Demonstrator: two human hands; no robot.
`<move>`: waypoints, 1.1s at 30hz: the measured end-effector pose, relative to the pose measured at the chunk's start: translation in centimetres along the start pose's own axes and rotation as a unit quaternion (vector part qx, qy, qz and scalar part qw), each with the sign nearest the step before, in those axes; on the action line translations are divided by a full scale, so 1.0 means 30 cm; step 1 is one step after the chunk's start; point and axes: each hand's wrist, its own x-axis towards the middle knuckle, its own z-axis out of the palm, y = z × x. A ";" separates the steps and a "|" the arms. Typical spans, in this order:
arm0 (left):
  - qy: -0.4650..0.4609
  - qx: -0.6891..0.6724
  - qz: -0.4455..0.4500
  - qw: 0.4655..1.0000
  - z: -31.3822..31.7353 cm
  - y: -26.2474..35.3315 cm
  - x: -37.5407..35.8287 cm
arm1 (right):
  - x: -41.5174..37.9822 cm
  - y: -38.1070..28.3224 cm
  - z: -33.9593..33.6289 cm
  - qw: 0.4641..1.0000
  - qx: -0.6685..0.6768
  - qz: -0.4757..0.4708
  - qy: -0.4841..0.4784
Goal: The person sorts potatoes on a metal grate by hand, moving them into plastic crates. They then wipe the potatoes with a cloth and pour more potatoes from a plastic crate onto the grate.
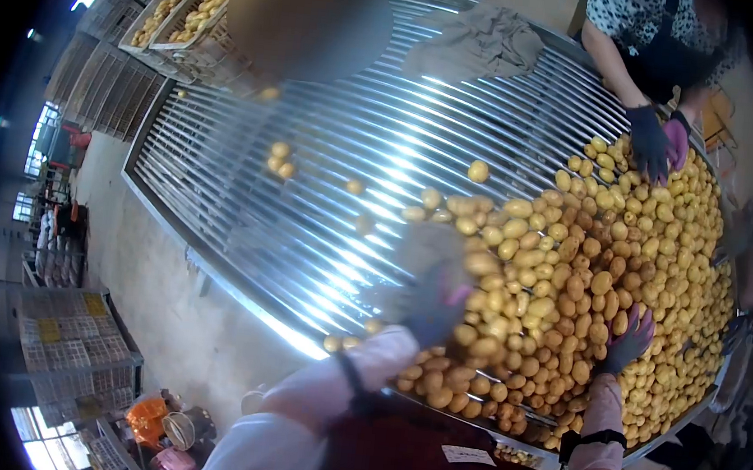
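A broad heap of yellow-brown potatoes [571, 290] covers the right part of a metal roller table [247, 168]. My left hand [432, 302], in a grey and purple glove, is at the heap's left edge. Motion smears its fingers, and a blurred greyish patch lies just beyond them. On top of the potatoes rests my right hand [629, 343], gloved the same way, its fingers apart. A few single potatoes [478, 170] lie on the bare rollers further left.
Across the table, a person's gloved hands [655, 146] touch the far side of the heap. A crumpled grey cloth [485, 46] lies on the rollers. Crates of potatoes [203, 10] stand at the far left; stacked crates [75, 351] are at the lower left. Another person is at the right edge.
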 end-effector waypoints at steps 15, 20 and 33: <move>-0.210 -0.587 0.005 0.782 -0.460 0.133 0.247 | -0.001 0.003 0.044 0.995 -0.063 -0.021 0.072; 0.351 -0.192 -0.201 0.894 -0.820 -0.379 0.269 | -0.027 0.052 0.077 0.995 -0.083 -0.026 0.052; 0.159 0.322 0.033 0.933 -0.474 -0.418 0.597 | -0.013 0.012 0.017 0.998 -0.055 -0.007 0.029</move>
